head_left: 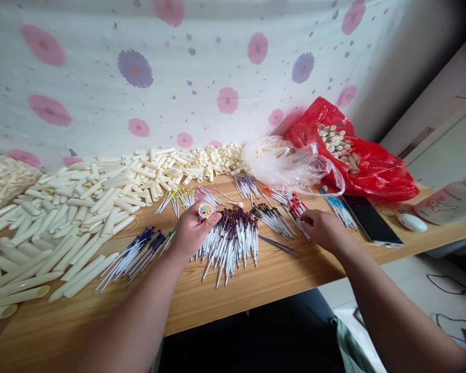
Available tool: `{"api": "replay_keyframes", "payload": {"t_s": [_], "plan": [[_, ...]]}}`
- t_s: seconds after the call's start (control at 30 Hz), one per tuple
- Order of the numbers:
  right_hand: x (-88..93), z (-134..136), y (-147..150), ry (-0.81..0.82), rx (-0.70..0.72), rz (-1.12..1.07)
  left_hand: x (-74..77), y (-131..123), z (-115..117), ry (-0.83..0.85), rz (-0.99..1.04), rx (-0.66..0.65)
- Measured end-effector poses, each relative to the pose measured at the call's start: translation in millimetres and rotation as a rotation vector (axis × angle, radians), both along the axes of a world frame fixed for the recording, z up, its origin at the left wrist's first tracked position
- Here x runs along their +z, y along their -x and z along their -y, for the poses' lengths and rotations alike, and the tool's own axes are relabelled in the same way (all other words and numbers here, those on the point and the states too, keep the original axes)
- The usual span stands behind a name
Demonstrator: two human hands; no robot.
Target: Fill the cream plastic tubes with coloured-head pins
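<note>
My left hand [194,230] is closed around a small round piece [205,210] with coloured dots, held up above a heap of dark-tipped pen refills [233,243] on the wooden table [264,282]. My right hand [323,229] rests on the table with its fingers pinched on red-tipped refills [297,207]; what it grips is partly hidden. Blue-tipped refills [134,256] lie left of my left hand. Black-tipped refills [272,217] lie between my two hands.
Cream plastic pen barrels [62,223] cover the table's left half, with small cream parts [217,158] at the back. A clear bag [287,163] and a red bag [357,155] of parts sit back right. A black phone [370,220] and white mouse [411,221] lie right.
</note>
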State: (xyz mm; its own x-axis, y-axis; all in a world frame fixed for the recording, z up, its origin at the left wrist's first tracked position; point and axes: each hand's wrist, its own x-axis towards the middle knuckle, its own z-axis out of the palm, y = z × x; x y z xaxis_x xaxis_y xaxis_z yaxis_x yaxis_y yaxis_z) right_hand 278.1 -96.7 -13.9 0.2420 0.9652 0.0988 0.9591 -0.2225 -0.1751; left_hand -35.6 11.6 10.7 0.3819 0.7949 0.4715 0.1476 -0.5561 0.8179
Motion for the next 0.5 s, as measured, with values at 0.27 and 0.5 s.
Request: {"api": "replay_keyframes", "payload": {"t_s": [0.27, 0.5], "plan": [[3.1, -6, 17, 0.055, -0.026, 0.098, 2.7, 1, 2, -0.001, 0.054, -0.071], [-11.3, 3, 10, 0.093, -0.063, 0.113, 5.1, 3, 5, 0.036, 0.069, -0.064]]}}
